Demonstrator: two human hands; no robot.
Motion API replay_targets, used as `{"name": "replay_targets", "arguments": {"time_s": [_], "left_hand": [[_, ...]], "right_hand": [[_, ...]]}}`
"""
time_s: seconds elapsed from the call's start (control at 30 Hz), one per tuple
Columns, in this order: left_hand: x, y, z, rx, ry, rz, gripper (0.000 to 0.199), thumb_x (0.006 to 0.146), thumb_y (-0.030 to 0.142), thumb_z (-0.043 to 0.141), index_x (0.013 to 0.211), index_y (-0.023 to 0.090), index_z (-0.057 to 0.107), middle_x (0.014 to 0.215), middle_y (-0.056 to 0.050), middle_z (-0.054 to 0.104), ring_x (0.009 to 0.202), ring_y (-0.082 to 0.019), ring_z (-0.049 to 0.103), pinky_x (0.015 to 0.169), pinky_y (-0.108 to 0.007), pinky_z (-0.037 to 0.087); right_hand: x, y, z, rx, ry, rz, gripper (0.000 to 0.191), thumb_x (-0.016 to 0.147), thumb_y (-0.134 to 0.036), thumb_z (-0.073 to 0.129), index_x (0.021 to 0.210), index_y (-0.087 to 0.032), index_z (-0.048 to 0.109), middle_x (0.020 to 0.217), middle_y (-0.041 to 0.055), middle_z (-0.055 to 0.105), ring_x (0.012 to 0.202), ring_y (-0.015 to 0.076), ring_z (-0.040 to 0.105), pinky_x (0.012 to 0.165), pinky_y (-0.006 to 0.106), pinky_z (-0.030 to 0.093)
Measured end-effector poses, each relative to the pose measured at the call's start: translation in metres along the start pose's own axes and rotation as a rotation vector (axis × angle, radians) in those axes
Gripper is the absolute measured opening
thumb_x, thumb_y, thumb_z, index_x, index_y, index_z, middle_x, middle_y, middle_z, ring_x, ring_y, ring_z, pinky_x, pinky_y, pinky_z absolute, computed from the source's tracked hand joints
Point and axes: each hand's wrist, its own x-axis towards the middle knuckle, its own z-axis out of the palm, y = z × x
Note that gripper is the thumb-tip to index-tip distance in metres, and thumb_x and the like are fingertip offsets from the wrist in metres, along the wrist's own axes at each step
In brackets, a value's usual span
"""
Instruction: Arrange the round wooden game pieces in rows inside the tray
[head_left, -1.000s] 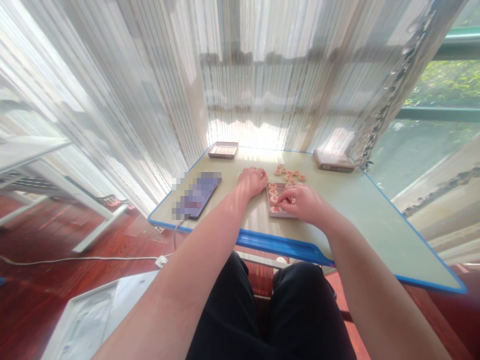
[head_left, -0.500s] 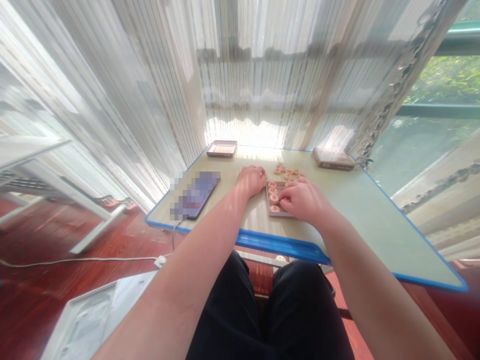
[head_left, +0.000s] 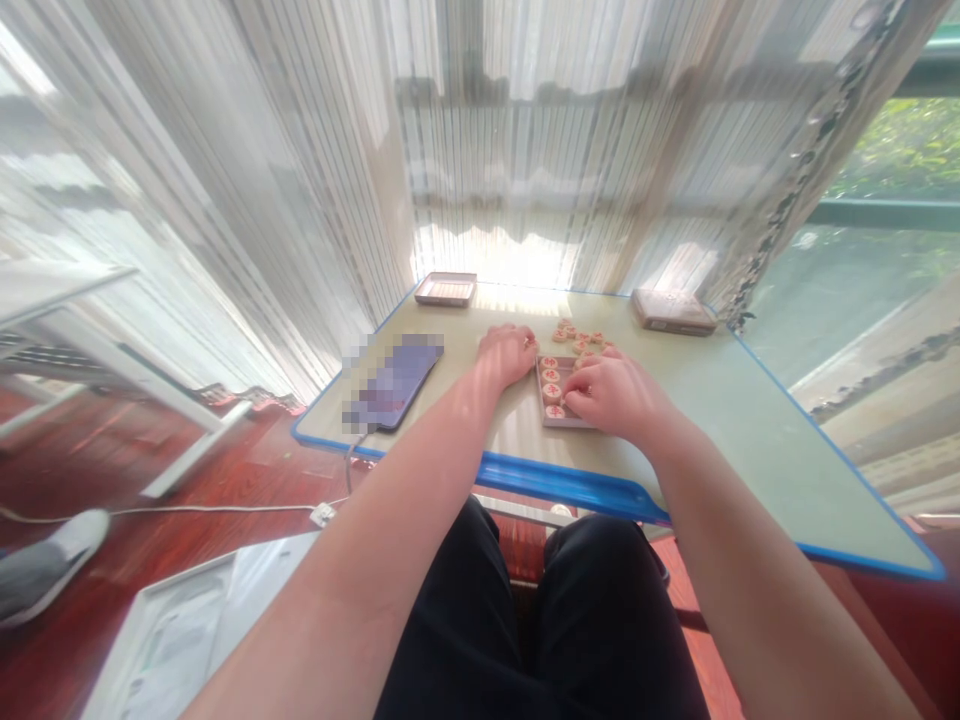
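Hands (head_left: 547,372) low, fingers apparently curled.

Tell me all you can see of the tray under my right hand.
The tray has low, greyish walls, perhaps plastic or card. It lies open on the table. Four round pieces with red characters line its left side. The right hand reaches in, hiding much; the left hand is by its far corner.

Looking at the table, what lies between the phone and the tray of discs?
The left hand and its forearm lie between the phone and the tray, as the head view shows.
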Motion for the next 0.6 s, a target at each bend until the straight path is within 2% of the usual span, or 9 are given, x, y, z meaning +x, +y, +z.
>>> {"name": "replay_targets", "arguments": {"time_s": [0.2,0.4,0.5,0.6], "left_hand": [[0.0001,0.0001,0.0005,0.009,0.0,0.0,0.032,0.09,0.033,0.042,0.109,0.023,0.065,0.112,-0.008,0.064,0.107,-0.026,0.054,0.098,-0.039,0.042],[0.0009,-0.0015,0.002,0.01,0.003,0.003,0.032,0.09,0.034,0.041,0.109,0.023,0.065,0.112,-0.008,0.063,0.107,-0.026,0.054,0.098,-0.039,0.041],[0.0012,-0.0018,0.0023,0.015,0.002,0.007,0.032,0.09,0.034,0.041,0.109,0.023,0.065,0.111,-0.008,0.063,0.106,-0.026,0.054,0.098,-0.039,0.041],[0.0013,-0.0016,0.0025,0.019,-0.001,-0.002,0.032,0.09,0.035,0.042,0.109,0.023,0.065,0.11,-0.008,0.063,0.106,-0.026,0.054,0.097,-0.038,0.041]], "right_hand": [[0.0015,0.0005,0.0016,-0.055,-0.033,-0.011,0.028,0.077,-0.02,0.05,0.069,-0.023,0.077,0.074,0.0037,0.069,0.079,0.0205,0.051,0.074,0.031,0.038],[0.0017,-0.0017,-0.0033,-0.071,-0.064,0.019,0.027,0.074,-0.018,0.05,0.063,-0.021,0.074,0.07,0.0035,0.068,0.079,0.0204,0.051,0.071,0.03,0.037],[0.0024,-0.0023,-0.0036,-0.101,-0.054,0.074,0.028,0.074,-0.018,0.05,0.069,-0.022,0.077,0.075,0.0046,0.07,0.084,0.0228,0.05,0.07,0.031,0.037],[0.0036,-0.0019,0.0001,-0.142,-0.036,0.068,0.033,0.078,-0.017,0.047,0.081,-0.023,0.079,0.083,0.0054,0.071,0.087,0.0243,0.05,0.074,0.033,0.037]]}}
